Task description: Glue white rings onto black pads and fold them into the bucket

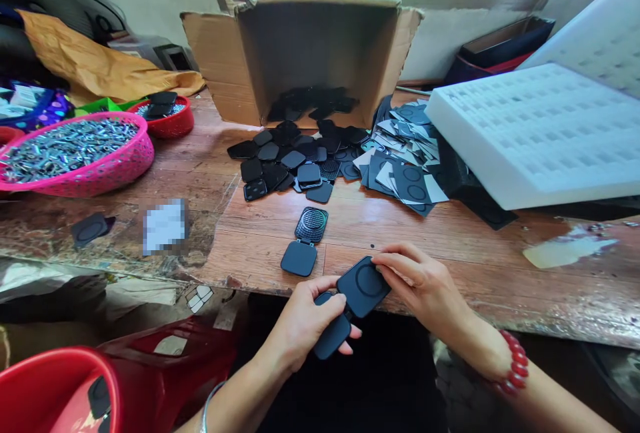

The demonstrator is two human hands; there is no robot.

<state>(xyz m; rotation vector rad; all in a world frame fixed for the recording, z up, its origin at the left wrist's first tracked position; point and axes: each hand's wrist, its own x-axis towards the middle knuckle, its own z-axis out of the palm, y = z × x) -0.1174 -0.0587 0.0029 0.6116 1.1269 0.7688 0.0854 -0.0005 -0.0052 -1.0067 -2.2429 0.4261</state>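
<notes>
My left hand (313, 319) grips a hinged black two-panel case (364, 286) just over the table's front edge, thumb lying across the lower panel. The upper panel carries a round ring mark. At that panel's right corner, the fingertips of my right hand (425, 283) are closed together and touch it; whether a thin sheet is pinched there I cannot tell. Another hinged case (299, 258) lies unfolded on the table just beyond my hands, its far half showing a grid and circles. A heap of black square panels (280, 159) sits farther back.
A cardboard box (220, 73) opens toward me behind the heap. Ring-marked black sheets and white paper pieces (400, 166) lie to its right, beside a white foam tray (540, 133). At left stands a pink basket (145, 156) of small metal parts; a red bucket (117, 379) is below.
</notes>
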